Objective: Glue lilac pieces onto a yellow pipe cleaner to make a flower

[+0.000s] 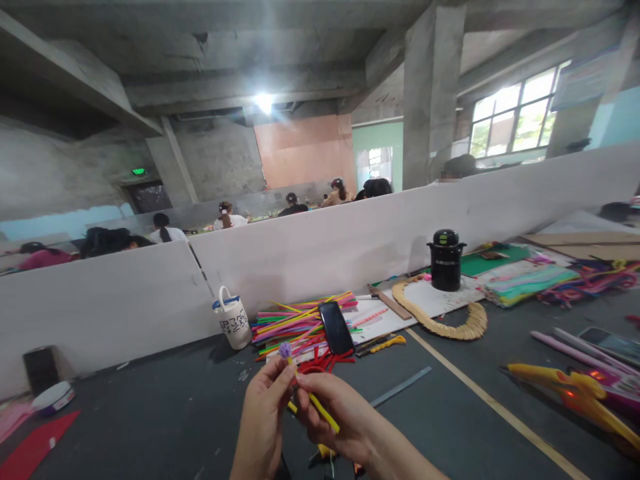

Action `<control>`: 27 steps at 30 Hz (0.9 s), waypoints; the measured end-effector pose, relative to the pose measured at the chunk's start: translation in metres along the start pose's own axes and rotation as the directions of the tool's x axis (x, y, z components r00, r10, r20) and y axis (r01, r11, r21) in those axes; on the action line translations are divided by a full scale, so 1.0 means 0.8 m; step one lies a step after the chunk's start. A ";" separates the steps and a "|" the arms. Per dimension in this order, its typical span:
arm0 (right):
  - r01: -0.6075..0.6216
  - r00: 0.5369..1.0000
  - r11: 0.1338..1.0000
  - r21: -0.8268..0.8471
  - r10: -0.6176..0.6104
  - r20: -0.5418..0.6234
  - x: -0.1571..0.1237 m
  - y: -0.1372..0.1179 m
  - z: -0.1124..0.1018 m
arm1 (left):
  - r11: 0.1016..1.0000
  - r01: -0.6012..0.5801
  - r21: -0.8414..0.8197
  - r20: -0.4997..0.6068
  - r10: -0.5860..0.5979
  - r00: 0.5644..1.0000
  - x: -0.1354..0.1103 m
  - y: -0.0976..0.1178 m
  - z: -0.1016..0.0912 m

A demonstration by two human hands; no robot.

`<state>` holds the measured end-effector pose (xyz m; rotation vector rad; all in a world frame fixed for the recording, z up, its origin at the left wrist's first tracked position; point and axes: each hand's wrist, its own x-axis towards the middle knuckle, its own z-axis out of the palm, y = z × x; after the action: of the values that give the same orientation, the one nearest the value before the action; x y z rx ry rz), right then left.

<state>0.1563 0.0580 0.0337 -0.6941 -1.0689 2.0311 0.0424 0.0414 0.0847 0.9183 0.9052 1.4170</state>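
My left hand (267, 408) is closed in a pinch just under a small purple fuzzy ball (285, 350) on a yellow stem, which looks like a pipe cleaner. Pressed up against it, my right hand (340, 400) has its fingers curled round a yellow strip (324, 413) that slants down across them. Where the fingertips meet, the fingers hide how the yellow pieces join. Just beyond the hands lie red pipe cleaners (333, 360) and a black phone (336, 327), resting on a pile of coloured pipe cleaners (287, 325).
A white cup (233, 323) stands left of the pile. Further right are a black jug (446, 261), a curved tan strip (450, 331) and a yellow glue gun (570, 390). A grey metal strip (403, 385) lies near my right wrist. A white partition (320, 247) runs behind, with people seated beyond.
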 end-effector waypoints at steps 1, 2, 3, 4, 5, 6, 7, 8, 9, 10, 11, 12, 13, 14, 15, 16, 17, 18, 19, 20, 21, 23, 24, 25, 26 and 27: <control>0.002 1.000 1.000 -0.005 -0.002 -0.004 -0.003 0.003 0.002 | 1.000 0.002 -0.011 -0.021 -0.002 1.000 -0.001 0.000 0.002; 0.005 1.000 1.000 -0.015 -0.006 -0.009 -0.005 0.005 0.004 | 1.000 0.000 -0.022 -0.045 -0.001 0.999 -0.001 0.000 0.004; 0.015 1.000 1.000 -0.027 -0.016 -0.019 -0.008 0.007 0.007 | 1.000 -0.001 -0.029 -0.066 -0.001 0.998 -0.001 0.000 0.005; 0.030 0.999 0.999 -0.044 -0.031 -0.031 -0.012 0.008 0.009 | 0.999 0.001 -0.033 -0.082 -0.004 0.997 -0.001 0.001 0.006; 0.048 0.998 0.997 -0.066 -0.051 -0.043 -0.015 0.008 0.012 | 0.999 0.009 -0.032 -0.091 -0.012 0.996 0.000 0.001 0.006; 0.070 0.996 0.993 -0.093 -0.075 -0.055 -0.017 0.005 0.014 | 0.999 0.020 -0.027 -0.093 -0.023 0.995 0.001 0.002 0.005; 0.099 0.991 0.988 -0.122 -0.109 -0.072 -0.020 0.000 0.015 | 0.999 0.033 -0.020 -0.091 -0.035 0.995 0.002 0.003 0.005; 0.136 0.984 0.979 -0.149 -0.151 -0.096 -0.023 -0.007 0.016 | 0.999 0.042 -0.013 -0.090 -0.043 0.995 0.002 0.005 0.004; 0.180 0.971 0.968 -0.173 -0.203 -0.127 -0.025 -0.015 0.017 | 0.999 0.044 -0.008 -0.090 -0.045 0.995 0.002 0.007 0.003; 0.227 0.952 0.955 -0.189 -0.258 -0.165 -0.027 -0.024 0.017 | 0.999 0.041 -0.006 -0.091 -0.041 0.995 0.002 0.009 0.002; 0.270 0.931 0.942 -0.200 -0.308 -0.197 -0.029 -0.033 0.018 | 0.999 0.033 -0.006 -0.091 -0.034 0.995 0.001 0.012 0.003; 0.296 0.917 0.933 -0.205 -0.338 -0.213 -0.030 -0.042 0.019 | 1.000 0.025 -0.008 -0.089 -0.026 0.996 0.000 0.014 0.003; 0.309 0.911 0.929 -0.205 -0.351 -0.217 -0.030 -0.049 0.020 | 1.000 0.022 -0.007 -0.082 -0.022 0.996 -0.002 0.016 0.004; 0.311 0.912 0.930 -0.197 -0.351 -0.214 -0.030 -0.054 0.022 | 1.000 0.022 -0.005 -0.072 -0.022 0.997 -0.004 0.017 0.006; 0.306 0.917 0.934 -0.183 -0.340 -0.206 -0.030 -0.057 0.024 | 1.000 0.025 -0.002 -0.064 -0.025 0.998 -0.006 0.019 0.007; 0.296 0.924 0.941 -0.162 -0.325 -0.199 -0.029 -0.058 0.027 | 1.000 0.031 0.000 -0.059 -0.031 0.998 -0.007 0.020 0.008; 0.285 0.932 0.949 -0.134 -0.307 -0.195 -0.029 -0.058 0.029 | 0.999 0.041 0.000 -0.059 -0.041 0.997 -0.009 0.020 0.009; 0.272 0.939 0.957 -0.100 -0.287 -0.191 -0.029 -0.056 0.032 | 0.999 0.054 -0.002 -0.063 -0.054 0.997 -0.010 0.021 0.010; 0.258 0.946 0.964 -0.062 -0.265 -0.187 -0.029 -0.055 0.034 | 0.997 0.072 -0.005 -0.070 -0.073 0.995 -0.011 0.023 0.010; 0.242 0.953 0.970 -0.023 -0.243 -0.181 -0.030 -0.053 0.036 | 0.996 0.094 -0.013 -0.078 -0.095 0.992 -0.012 0.024 0.010; 0.227 0.960 0.974 0.015 -0.221 -0.173 -0.031 -0.051 0.038 | 0.992 0.121 -0.020 -0.079 -0.122 0.989 -0.013 0.026 0.009; 0.197 0.971 0.978 0.073 -0.185 -0.152 -0.035 -0.050 0.040 | 0.984 0.175 -0.030 -0.071 -0.176 0.982 -0.015 0.030 0.008; 0.185 0.975 0.978 0.091 -0.171 -0.143 -0.037 -0.050 0.041 | 0.980 0.197 -0.034 -0.066 -0.199 0.978 -0.016 0.032 0.008; 0.177 0.977 0.979 0.104 -0.162 -0.137 -0.039 -0.051 0.041 | 0.976 0.215 -0.039 -0.062 -0.217 0.974 -0.017 0.034 0.008; 0.171 0.979 0.979 0.113 -0.156 -0.135 -0.041 -0.052 0.042 | 0.972 0.229 -0.043 -0.058 -0.232 0.971 -0.017 0.035 0.008; 0.169 0.979 0.979 0.118 -0.153 -0.135 -0.042 -0.053 0.042 | 0.970 0.240 -0.048 -0.056 -0.243 0.968 -0.018 0.036 0.007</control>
<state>0.1667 0.0323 0.0910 -0.6379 -0.8835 1.8735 0.0371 0.0259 0.1130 0.7106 0.9957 1.2543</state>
